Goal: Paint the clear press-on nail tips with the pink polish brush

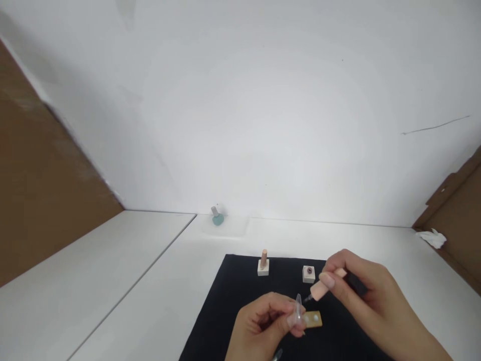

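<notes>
My left hand (pixel 265 323) pinches a clear false nail tip (pixel 298 308) between thumb and fingers, its point upward. Right beside those fingers is a small tan strip (pixel 317 318) with pale dots; whether the hand holds it too I cannot tell. My right hand (pixel 364 291) grips a nail polish brush (pixel 319 291) by its pale pink cap. The dark bristles point down and left, close to the nail tip; contact is unclear. Behind the brush stands an uncapped square nail polish bottle (pixel 308 279) with a dark opening.
A capped nail polish bottle (pixel 263 268) stands near the back of the black mat (pixel 214 296). Farther back, a teal bottle with a grey cap (pixel 217 219) rests by a clear sheet (pixel 236 228). Crumpled white tissue (pixel 432 238) lies far right. A shiny object (pixel 277 355) shows at the bottom edge.
</notes>
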Demonstrator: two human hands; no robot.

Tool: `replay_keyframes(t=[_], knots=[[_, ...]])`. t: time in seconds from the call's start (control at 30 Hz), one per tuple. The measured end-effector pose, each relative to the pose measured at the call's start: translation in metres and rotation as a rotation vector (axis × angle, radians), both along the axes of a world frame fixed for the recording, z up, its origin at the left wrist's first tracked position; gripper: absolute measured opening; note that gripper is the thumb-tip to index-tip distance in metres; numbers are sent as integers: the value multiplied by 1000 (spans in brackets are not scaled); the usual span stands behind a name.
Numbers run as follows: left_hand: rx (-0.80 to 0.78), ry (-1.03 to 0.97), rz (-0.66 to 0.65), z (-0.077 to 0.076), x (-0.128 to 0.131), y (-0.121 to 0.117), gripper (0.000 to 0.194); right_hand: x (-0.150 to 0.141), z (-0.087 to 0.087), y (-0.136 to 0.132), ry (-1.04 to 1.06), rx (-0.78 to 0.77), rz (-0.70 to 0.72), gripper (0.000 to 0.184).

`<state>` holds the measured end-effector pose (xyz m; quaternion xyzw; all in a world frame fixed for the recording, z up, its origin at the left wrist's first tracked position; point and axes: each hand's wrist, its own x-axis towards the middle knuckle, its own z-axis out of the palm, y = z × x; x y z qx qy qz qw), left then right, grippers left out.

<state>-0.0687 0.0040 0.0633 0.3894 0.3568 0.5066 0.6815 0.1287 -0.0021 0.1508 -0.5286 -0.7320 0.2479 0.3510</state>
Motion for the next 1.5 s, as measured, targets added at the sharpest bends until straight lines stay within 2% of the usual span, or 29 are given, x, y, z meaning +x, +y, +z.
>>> replay_keyframes(t=[0.23,0.3,0.4,0.5,0.73,0.9,1.1,1.3,1.5], knots=[[12,67,44,-4,-1,1,32,-8,-5,9,207,-193,-24,32],[8,76,56,-5,-2,2,33,-5,-9,14,301,-241,-15,38],[22,98,72,-6,-4,3,30,3,-12,18,416,-334,74,43],[36,112,44,-6,-6,4,28,12,-12,19,406,-399,174,37],[64,110,27,-7,-8,5,24,4,-6,10,194,-255,97,43],[95,107,-35,-12,-10,6,20,-6,-6,7,33,-128,63,35],[69,56,29,-12,-4,2,25,-6,-11,5,-2,-158,87,30],[123,113,-64,-15,-9,6,18,-6,-10,3,25,-127,87,32],[135,100,-91,-19,-11,7,15,-9,-9,4,-5,-147,153,33]])
